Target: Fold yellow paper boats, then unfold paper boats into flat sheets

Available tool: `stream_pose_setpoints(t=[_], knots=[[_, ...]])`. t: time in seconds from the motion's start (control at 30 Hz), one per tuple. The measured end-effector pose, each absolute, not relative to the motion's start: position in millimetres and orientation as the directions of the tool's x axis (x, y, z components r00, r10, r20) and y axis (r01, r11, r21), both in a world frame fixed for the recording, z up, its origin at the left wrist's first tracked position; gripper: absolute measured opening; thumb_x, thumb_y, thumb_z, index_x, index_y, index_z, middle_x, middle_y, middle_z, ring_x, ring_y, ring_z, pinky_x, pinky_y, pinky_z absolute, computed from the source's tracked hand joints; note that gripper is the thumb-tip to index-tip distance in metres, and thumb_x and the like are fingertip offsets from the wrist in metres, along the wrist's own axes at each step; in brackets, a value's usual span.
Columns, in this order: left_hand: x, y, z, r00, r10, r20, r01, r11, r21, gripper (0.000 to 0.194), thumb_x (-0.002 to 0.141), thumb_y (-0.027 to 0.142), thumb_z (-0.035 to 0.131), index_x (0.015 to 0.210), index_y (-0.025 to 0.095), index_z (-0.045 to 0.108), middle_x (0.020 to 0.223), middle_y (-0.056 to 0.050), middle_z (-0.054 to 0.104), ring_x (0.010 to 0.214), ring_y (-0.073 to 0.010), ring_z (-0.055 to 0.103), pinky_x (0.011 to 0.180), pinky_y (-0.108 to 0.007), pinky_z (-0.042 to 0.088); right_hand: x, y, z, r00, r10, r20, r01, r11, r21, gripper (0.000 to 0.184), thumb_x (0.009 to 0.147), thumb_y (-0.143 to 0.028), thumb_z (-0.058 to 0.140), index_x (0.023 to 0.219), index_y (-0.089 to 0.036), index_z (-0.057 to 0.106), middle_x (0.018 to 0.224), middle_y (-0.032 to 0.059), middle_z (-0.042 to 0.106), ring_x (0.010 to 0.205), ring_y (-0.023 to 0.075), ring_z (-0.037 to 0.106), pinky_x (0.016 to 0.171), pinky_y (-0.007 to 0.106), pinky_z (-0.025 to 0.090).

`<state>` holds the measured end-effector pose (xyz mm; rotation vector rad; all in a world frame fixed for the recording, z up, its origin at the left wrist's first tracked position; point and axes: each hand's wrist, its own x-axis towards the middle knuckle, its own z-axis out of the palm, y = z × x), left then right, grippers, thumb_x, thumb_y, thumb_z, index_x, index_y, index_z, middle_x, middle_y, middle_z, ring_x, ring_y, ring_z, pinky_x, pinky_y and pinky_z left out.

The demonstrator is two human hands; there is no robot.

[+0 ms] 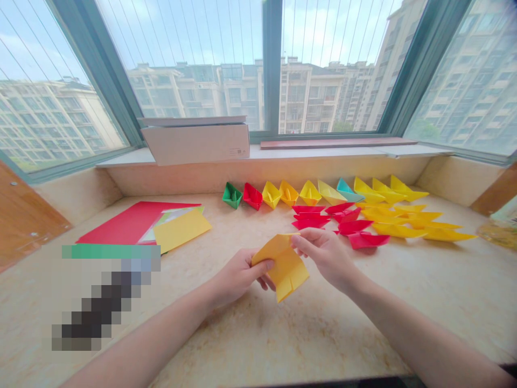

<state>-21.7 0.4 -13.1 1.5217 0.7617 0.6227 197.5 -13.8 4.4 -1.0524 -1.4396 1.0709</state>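
A partly folded yellow paper is held up over the marble sill between both hands. My left hand pinches its lower left corner with thumb and fingers. My right hand grips its upper right edge, fingers closed on the fold. Behind the hands lie several finished paper boats in green, red, yellow and teal, plus rows of flat red and yellow folded boats.
A stack of coloured sheets with a loose yellow sheet lies at the left. A white cardboard box rests on the window ledge. A blurred patch covers something at front left. A glass object stands at the right edge.
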Motion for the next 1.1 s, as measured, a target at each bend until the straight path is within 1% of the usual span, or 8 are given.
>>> stream_pose_setpoints(t=[0.17,0.43,0.6,0.73,0.9,1.1], knots=[[-22.7,-0.2,-13.9,0.655,0.751,-0.075,0.125,-0.01,0.992,0.038,0.089,0.049,0.061,0.087,0.012,0.068,0.07,-0.005,0.072,0.063,-0.0168,0.07,0.058,-0.024,0.052,195.7,-15.6,0.0,-0.074,0.958,0.276,0.078,0.281,-0.956,0.026,0.087,-0.044,0.067,0.084,-0.019,0.074,0.074,0.0017,0.069,0.068,0.0141,0.059,0.062,0.025,0.047],[-22.9,-0.9,-12.2,0.662,0.745,-0.086,0.122,0.006,0.992,0.039,0.087,0.051,0.063,0.087,0.012,0.068,0.07,-0.005,0.072,0.063,-0.0175,0.071,0.058,-0.024,0.051,195.5,-16.9,-0.1,-0.047,0.948,0.316,0.097,0.319,-0.943,0.025,0.087,-0.043,0.067,0.082,-0.019,0.072,0.073,0.0017,0.069,0.068,0.0152,0.061,0.065,0.027,0.049],[-22.0,-1.3,-10.7,0.67,0.736,-0.095,0.12,0.018,0.993,0.041,0.085,0.053,0.064,0.087,0.012,0.069,0.072,-0.005,0.072,0.063,-0.0177,0.071,0.057,-0.024,0.051,195.0,-20.3,2.3,-0.034,0.932,0.361,0.124,0.362,-0.924,0.025,0.089,-0.042,0.064,0.08,-0.02,0.071,0.072,0.0016,0.068,0.068,0.016,0.06,0.064,0.028,0.048],[-21.8,-1.6,-11.9,0.672,0.734,-0.101,0.126,0.021,0.992,0.041,0.087,0.053,0.063,0.087,0.012,0.068,0.07,-0.005,0.072,0.063,-0.0173,0.07,0.058,-0.024,0.051,194.7,-20.7,1.4,-0.041,0.917,0.397,0.13,0.399,-0.908,0.025,0.091,-0.042,0.062,0.08,-0.02,0.07,0.073,0.0018,0.067,0.068,0.0162,0.06,0.063,0.027,0.048],[-22.0,-2.1,-12.3,0.689,0.718,-0.098,0.126,0.014,0.992,0.041,0.087,0.053,0.063,0.087,0.012,0.068,0.071,-0.005,0.072,0.063,-0.017,0.07,0.057,-0.024,0.051,194.7,-20.3,-1.0,-0.018,0.897,0.442,0.205,0.436,-0.876,0.025,0.092,-0.041,0.06,0.081,-0.02,0.068,0.074,0.0021,0.066,0.068,0.0166,0.059,0.062,0.028,0.047],[-22.3,-2.4,-13.5,0.702,0.699,-0.137,0.168,0.025,0.985,0.043,0.087,0.054,0.062,0.087,0.012,0.069,0.07,-0.006,0.073,0.062,-0.0168,0.07,0.058,-0.024,0.051,197.8,-21.8,-3.2,-0.025,0.87,0.493,0.311,0.476,-0.823,0.028,0.093,-0.042,0.058,0.079,-0.02,0.07,0.073,0.0032,0.068,0.066,0.0178,0.06,0.06,0.029,0.046]])
